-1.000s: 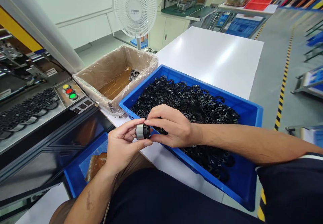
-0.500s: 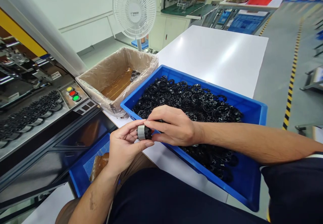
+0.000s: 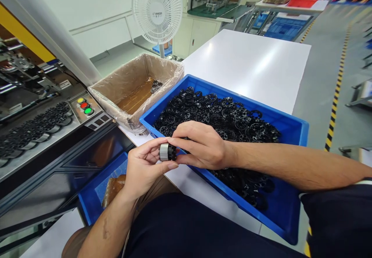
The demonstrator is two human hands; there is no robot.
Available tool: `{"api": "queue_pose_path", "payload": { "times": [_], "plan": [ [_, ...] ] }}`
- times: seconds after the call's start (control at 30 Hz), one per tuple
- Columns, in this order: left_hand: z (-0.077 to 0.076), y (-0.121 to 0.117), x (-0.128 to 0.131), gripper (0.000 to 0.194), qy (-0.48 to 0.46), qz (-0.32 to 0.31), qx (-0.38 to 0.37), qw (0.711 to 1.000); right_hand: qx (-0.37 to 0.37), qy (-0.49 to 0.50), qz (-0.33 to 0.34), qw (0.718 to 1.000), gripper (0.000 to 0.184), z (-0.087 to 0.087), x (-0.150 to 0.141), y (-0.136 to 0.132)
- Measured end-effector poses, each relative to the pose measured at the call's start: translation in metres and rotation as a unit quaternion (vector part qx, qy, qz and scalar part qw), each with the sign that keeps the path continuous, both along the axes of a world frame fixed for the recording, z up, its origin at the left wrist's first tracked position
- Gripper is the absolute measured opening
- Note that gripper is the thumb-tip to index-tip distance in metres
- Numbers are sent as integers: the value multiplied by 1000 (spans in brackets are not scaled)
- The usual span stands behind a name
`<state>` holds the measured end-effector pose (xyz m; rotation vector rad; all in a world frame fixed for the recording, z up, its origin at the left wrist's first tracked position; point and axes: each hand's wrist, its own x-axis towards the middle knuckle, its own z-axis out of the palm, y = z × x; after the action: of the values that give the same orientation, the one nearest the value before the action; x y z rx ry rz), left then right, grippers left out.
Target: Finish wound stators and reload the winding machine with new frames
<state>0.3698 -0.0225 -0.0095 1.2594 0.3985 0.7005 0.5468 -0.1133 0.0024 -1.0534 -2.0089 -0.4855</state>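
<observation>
Between my hands is a stator core [image 3: 164, 152], a short silver metal ring with black toothed plastic at its ends. My left hand [image 3: 147, 161] holds it from the left, thumb below and fingers above. From the right, the fingertips of my right hand [image 3: 203, 145] close on the black toothed end. Right behind the hands, a blue bin [image 3: 293, 128] holds a heap of black plastic ring parts [image 3: 209, 109]. My right forearm reaches across that bin and hides some of the heap.
A plastic-lined carton [image 3: 117, 89] with a few parts in it stands beyond the bin's left corner. To the left, a machine bears coloured push buttons [image 3: 84, 105] and rows of stator cores [image 3: 37, 128]. Behind are a white fan [image 3: 157, 12] and a white table [image 3: 247, 56].
The stator core looks slightly turned about its axis between my fingers. Both hands keep nearly the same grip, and the whole view has shifted a little.
</observation>
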Motion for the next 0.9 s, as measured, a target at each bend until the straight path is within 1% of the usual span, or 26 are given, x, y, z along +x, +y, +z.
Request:
{"api": "queue_pose_path", "payload": {
  "times": [0.07,0.17,0.23,0.4,0.57,0.77,0.83,0.9],
  "plan": [
    [0,0,0,46,-10,-8,-1,1000,-2,4,2,1000,32,-1,1,0],
    [1,0,1,50,-16,-11,5,1000,-3,11,24,1000,22,-2,2,0],
    [2,0,1,51,-13,-13,9,1000,-4,10,33,999,19,-2,2,0],
    [4,0,0,49,7,-15,6,1000,0,-6,31,1000,23,0,2,-2],
    [3,0,-3,50,25,-25,-2,999,-5,-16,28,999,24,2,1,-4],
    [0,-1,-4,47,14,-34,13,999,-7,-5,23,1000,26,-4,-3,-7],
    [-2,-3,-5,47,9,-35,19,999,-11,7,24,1000,26,-6,-2,-6],
    [-5,-6,-8,48,5,-43,26,999,-47,57,32,997,33,-6,0,-3]
  ]
}}
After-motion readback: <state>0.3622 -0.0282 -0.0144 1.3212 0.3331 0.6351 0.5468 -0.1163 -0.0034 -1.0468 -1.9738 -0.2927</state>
